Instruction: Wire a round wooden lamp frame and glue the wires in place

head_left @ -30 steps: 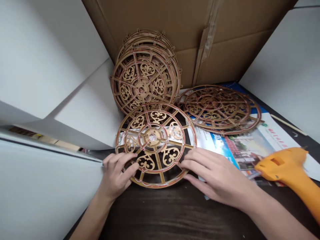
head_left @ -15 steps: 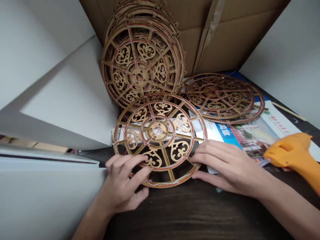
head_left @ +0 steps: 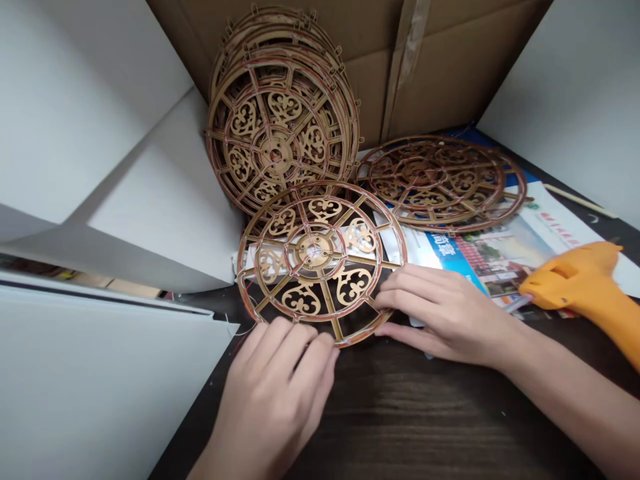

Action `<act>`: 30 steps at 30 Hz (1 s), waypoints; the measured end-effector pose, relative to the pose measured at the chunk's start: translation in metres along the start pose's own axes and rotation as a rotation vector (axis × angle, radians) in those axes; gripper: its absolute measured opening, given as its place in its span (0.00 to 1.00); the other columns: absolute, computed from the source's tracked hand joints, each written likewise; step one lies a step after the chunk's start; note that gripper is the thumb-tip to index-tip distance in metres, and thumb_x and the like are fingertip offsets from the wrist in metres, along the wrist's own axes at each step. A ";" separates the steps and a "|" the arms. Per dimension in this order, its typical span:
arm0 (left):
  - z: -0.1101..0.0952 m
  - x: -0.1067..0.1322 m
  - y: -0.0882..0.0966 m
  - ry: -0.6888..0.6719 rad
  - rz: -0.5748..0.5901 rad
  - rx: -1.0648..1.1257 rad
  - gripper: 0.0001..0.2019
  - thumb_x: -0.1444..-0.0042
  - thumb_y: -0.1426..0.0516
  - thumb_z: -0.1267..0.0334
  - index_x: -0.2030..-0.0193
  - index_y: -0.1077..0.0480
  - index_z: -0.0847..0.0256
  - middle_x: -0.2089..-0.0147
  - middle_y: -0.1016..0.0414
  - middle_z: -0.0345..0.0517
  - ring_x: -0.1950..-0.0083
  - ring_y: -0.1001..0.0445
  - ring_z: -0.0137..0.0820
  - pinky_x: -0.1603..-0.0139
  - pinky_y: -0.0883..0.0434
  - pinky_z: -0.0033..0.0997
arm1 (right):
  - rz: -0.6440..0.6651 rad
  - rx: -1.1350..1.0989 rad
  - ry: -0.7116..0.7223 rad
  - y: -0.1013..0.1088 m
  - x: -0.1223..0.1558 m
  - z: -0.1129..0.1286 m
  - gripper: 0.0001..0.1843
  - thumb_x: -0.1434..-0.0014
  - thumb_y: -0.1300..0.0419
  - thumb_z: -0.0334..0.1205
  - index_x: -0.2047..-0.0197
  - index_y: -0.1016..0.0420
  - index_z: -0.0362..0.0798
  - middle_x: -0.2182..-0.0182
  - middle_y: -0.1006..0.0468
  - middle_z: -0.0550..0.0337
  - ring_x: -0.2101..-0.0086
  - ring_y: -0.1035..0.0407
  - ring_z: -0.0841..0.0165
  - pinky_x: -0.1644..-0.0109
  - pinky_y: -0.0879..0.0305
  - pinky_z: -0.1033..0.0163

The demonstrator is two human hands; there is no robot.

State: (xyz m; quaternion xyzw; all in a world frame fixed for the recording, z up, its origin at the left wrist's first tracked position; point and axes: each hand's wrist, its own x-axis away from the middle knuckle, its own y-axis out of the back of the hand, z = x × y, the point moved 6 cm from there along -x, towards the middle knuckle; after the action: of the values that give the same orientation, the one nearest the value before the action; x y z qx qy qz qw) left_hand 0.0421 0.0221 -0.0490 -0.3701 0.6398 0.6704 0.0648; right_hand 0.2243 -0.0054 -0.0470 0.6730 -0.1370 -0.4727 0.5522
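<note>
A round gold openwork wheel [head_left: 320, 257] with curly cut-outs and red-edged spokes lies flat on the dark wooden table [head_left: 400, 427]. My left hand [head_left: 280, 393] rests at its near rim, fingers close together and curled over the edge. My right hand [head_left: 440, 313] lies flat at the wheel's right rim, fingers stretched and touching it. Nothing is lifted.
A stack of the same wheels [head_left: 280, 133] leans upright against a cardboard box [head_left: 440, 60]. More wheels [head_left: 443, 180] lie flat on printed leaflets [head_left: 495, 253]. An orange glue gun [head_left: 585, 287] lies at the right. White boards [head_left: 100, 167] close in the left side.
My left hand slid from the wheel's left rim down to its near edge. The wheel shifted slightly. My right hand stayed at the right rim.
</note>
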 end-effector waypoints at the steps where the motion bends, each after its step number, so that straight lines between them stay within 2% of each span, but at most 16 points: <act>1: -0.002 -0.002 -0.003 -0.006 0.046 0.006 0.07 0.34 0.46 0.71 0.62 0.28 0.61 0.67 0.26 0.41 0.66 0.34 0.33 0.63 0.38 0.37 | -0.001 -0.002 0.000 0.000 0.000 0.000 0.09 0.32 0.41 0.40 0.55 0.27 0.44 0.59 0.21 0.51 0.59 0.27 0.63 0.57 0.30 0.59; 9: 0.000 -0.008 -0.018 0.018 0.159 0.059 0.09 0.33 0.49 0.70 0.64 0.29 0.60 0.68 0.28 0.42 0.65 0.31 0.36 0.63 0.34 0.38 | -0.016 -0.018 -0.010 0.000 0.001 0.000 0.09 0.31 0.42 0.41 0.55 0.27 0.44 0.58 0.21 0.51 0.60 0.27 0.64 0.57 0.30 0.59; 20: 0.000 -0.020 -0.014 -0.046 0.218 -0.069 0.12 0.32 0.52 0.69 0.62 0.28 0.59 0.68 0.26 0.43 0.67 0.30 0.34 0.68 0.33 0.35 | -0.008 -0.014 -0.031 -0.002 0.002 -0.002 0.09 0.31 0.42 0.41 0.56 0.25 0.45 0.62 0.22 0.53 0.61 0.28 0.64 0.60 0.32 0.59; 30: 0.001 -0.020 -0.016 -0.029 0.235 -0.073 0.10 0.34 0.51 0.70 0.65 0.31 0.57 0.72 0.27 0.40 0.72 0.26 0.34 0.76 0.35 0.35 | -0.004 -0.034 -0.023 -0.005 0.003 -0.001 0.09 0.31 0.42 0.41 0.59 0.26 0.45 0.65 0.24 0.56 0.63 0.30 0.66 0.60 0.34 0.60</act>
State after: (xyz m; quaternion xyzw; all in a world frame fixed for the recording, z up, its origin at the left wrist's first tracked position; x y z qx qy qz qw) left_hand 0.0655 0.0338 -0.0506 -0.2851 0.6531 0.7014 -0.0185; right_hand 0.2256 -0.0051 -0.0526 0.6584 -0.1338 -0.4837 0.5610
